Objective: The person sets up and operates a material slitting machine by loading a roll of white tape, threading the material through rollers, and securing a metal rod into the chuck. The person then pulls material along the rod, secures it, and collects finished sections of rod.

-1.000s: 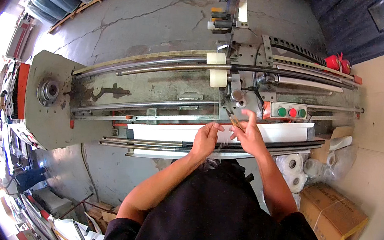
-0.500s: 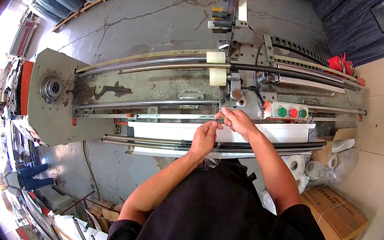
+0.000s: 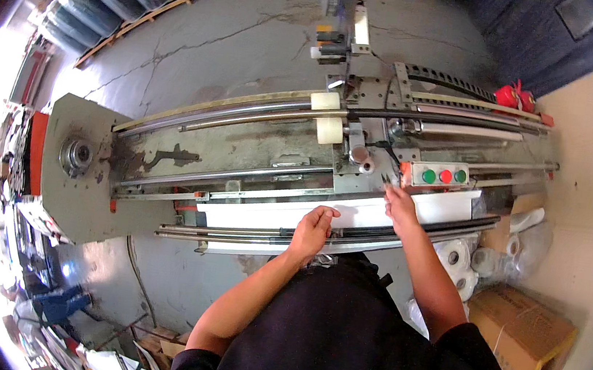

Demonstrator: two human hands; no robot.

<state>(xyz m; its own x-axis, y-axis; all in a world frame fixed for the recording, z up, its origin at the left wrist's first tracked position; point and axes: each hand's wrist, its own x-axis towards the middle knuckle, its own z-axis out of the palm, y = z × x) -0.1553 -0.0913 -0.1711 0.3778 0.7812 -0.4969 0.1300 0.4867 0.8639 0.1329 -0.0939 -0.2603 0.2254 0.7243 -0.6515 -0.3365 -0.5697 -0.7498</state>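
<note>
My left hand (image 3: 313,231) is closed, thumb and fingertips pressed together, over the near edge of a long white tray (image 3: 256,215) along the machine's front. Whatever it may pinch is too small to make out. My right hand (image 3: 401,210) is closed on a small dark pointed tool (image 3: 386,179), whose tips stick out past the fingers toward the machine. Its exact kind cannot be told. Just beyond that hand is the control box (image 3: 438,175) with green and red buttons. A metal carriage with a round knob (image 3: 360,155) sits to the left of the tool.
Across the machine bed run long metal shafts (image 3: 245,124), with a pale roller (image 3: 329,130) on one. Dark rods (image 3: 379,231) lie along the near side. Cardboard box (image 3: 521,335) and wrapped rolls (image 3: 455,256) stand at right. Grey headstock (image 3: 76,189) is at left.
My hands have moved apart. The right went rightward, toward the control box, with the pointed tool now showing; the left dropped slightly nearer to me. The whole view has shifted a little.
</note>
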